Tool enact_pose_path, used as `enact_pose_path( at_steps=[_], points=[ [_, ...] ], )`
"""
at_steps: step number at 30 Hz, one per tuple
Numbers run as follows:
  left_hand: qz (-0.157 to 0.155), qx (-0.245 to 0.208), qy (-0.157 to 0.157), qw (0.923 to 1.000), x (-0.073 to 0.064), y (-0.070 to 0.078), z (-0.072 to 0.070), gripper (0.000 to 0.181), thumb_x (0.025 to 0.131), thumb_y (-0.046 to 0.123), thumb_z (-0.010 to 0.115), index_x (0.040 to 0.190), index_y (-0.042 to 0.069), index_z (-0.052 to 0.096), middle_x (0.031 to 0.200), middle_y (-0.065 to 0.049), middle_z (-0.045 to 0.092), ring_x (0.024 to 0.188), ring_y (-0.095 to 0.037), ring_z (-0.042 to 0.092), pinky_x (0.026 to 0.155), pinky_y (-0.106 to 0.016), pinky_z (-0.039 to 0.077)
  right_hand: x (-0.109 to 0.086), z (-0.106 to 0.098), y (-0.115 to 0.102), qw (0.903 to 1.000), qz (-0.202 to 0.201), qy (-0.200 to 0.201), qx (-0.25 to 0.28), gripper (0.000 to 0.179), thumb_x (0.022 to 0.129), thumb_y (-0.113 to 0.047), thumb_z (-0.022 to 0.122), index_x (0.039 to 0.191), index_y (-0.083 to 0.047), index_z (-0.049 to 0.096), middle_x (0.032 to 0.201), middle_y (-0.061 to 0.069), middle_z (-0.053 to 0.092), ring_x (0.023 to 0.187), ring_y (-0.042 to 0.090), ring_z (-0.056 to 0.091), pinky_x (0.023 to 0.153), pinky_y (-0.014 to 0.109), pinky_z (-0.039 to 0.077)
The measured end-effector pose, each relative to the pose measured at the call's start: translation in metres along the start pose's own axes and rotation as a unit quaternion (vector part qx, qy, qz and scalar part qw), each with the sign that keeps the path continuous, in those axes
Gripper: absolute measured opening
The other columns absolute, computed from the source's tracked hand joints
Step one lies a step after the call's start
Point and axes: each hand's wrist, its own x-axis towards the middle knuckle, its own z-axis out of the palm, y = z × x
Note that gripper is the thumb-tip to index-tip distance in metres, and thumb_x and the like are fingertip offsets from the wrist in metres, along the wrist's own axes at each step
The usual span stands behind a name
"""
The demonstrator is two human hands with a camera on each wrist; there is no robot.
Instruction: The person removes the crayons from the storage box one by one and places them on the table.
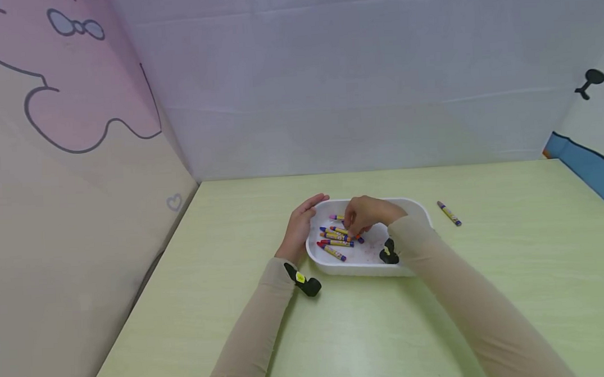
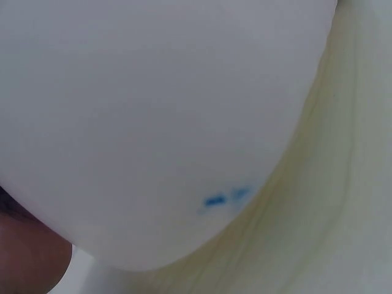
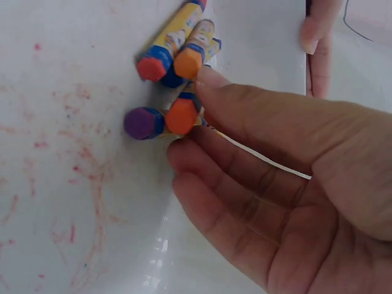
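A shallow white tray (image 1: 371,270) holds several paper-wrapped crayons, grouped toward its left side. My left hand (image 1: 297,228) holds the tray's left end, thumb at the rim and fingers along the outer wall. Reaching in from the right, my right hand (image 1: 366,212) pinches a red-orange crayon (image 3: 182,115) between thumb and fingers. A purple crayon (image 3: 142,123) lies right beside that one. Close to the thumb tip are a lighter orange crayon (image 3: 188,63) and a red crayon (image 3: 153,66). The left wrist view shows mostly the tray's outer wall (image 2: 165,110), marked with blue smudges.
One loose crayon (image 1: 449,213) lies on the pale green-yellow table (image 1: 512,247), right of the tray. Black wrist cameras (image 1: 306,284) are strapped to both sleeves. A white sheet (image 1: 358,85) stands behind the table, and a painted wall (image 1: 80,220) rises at the left.
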Motion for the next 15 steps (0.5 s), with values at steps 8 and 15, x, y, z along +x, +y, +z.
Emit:
enact_pose_path(
  at_steps=[8, 15],
  points=[
    [0.002, 0.000, -0.009, 1.0000, -0.0015, 0.0010, -0.0006, 0.041, 0.103, 0.011, 0.032, 0.138, 0.014, 0.052, 0.143, -0.002, 0.052, 0.137, -0.017, 0.042, 0.116, -0.036, 0.032, -0.0031, 0.0034, -0.0016, 0.9999, 0.006, 0.008, 0.013, 0.019, 0.082, -0.010, 0.074, 0.098, -0.004, 0.066, 0.092, 0.005, 0.067, 0.073, 0.013, 0.061, 0.070, 0.025, 0.055],
    [0.002, -0.001, -0.007, 1.0000, -0.0001, -0.0003, -0.0015, 0.040, 0.102, 0.010, 0.033, 0.137, 0.015, 0.053, 0.141, -0.001, 0.055, 0.136, -0.016, 0.044, 0.116, -0.035, 0.033, -0.0044, 0.0024, -0.0028, 1.0000, 0.003, 0.009, -0.002, 0.020, 0.079, -0.006, 0.074, 0.098, -0.003, 0.069, 0.090, 0.006, 0.068, 0.070, 0.011, 0.060, 0.066, 0.022, 0.054]
  ],
)
